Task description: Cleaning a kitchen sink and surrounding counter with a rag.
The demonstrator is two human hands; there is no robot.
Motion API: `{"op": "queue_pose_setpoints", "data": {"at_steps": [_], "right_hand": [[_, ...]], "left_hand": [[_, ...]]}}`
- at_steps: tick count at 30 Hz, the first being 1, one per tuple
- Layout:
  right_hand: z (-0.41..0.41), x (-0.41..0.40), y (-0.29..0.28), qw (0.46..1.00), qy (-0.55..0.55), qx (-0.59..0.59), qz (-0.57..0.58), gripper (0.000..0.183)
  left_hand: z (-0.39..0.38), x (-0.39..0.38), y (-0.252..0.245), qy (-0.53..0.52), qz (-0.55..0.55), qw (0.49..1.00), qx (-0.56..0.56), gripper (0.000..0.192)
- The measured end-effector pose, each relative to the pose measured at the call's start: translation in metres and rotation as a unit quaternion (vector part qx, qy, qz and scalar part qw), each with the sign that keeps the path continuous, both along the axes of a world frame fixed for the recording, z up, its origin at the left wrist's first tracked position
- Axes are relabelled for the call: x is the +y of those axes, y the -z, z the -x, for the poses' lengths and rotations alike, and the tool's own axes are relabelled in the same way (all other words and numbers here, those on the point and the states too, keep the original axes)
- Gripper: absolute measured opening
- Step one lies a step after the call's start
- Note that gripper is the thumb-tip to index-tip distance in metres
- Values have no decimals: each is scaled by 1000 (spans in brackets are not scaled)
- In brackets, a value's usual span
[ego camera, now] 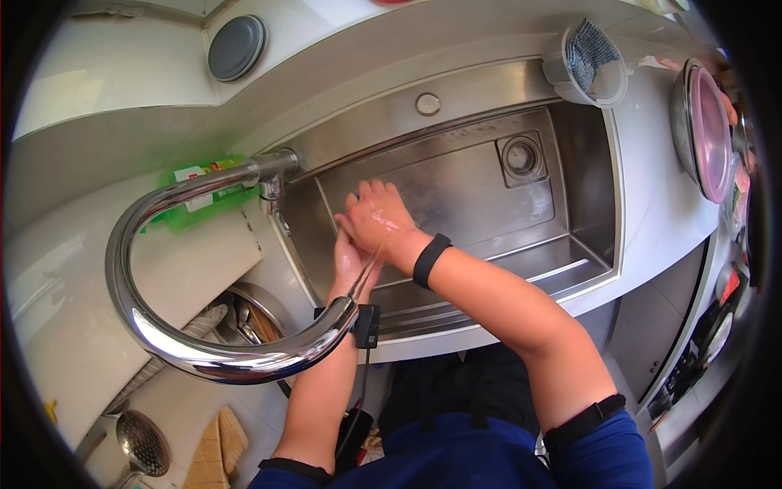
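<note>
Water runs from the curved chrome faucet [244, 360] onto my two hands over the stainless steel sink [464, 189]. My right hand [380, 215] lies across my left hand [351, 260], its fingers bent, and the stream meets the back of it near the wrist. The left hand is underneath, palm turned up, partly hidden by the right. A small bluish bit shows by the right fingertips; whether it is something held cannot be told. A black band [431, 261] is on my right wrist, and a black device [366, 326] is strapped at the left one.
The drain [521, 156] is at the sink's far right. A plastic tub [553, 67] with a blue cloth hangs over the back right corner. Pink and metal bowls [712, 137] stand on the right counter. A green bottle [226, 202] lies behind the faucet; a skimmer [142, 441] is lower left.
</note>
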State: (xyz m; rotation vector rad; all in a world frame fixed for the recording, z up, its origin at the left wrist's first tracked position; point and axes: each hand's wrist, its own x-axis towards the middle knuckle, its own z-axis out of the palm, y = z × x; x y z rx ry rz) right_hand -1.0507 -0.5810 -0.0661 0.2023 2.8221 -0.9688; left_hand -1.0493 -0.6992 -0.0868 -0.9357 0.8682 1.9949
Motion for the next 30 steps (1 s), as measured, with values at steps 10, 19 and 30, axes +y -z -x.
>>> {"op": "queue_pose_setpoints", "data": {"at_steps": [10,19,30], "right_hand": [[-12,20,30,903,345,37,252,31],[-37,61,42,604,525,-88,593,45],[-106,113,53,532,560,-126,623,47]], "left_hand": [[-2,39,0,87,62,994,35,36],[3,80,6,203,121,961,142,26],[26,88,9,48,68,996,33,23]]}}
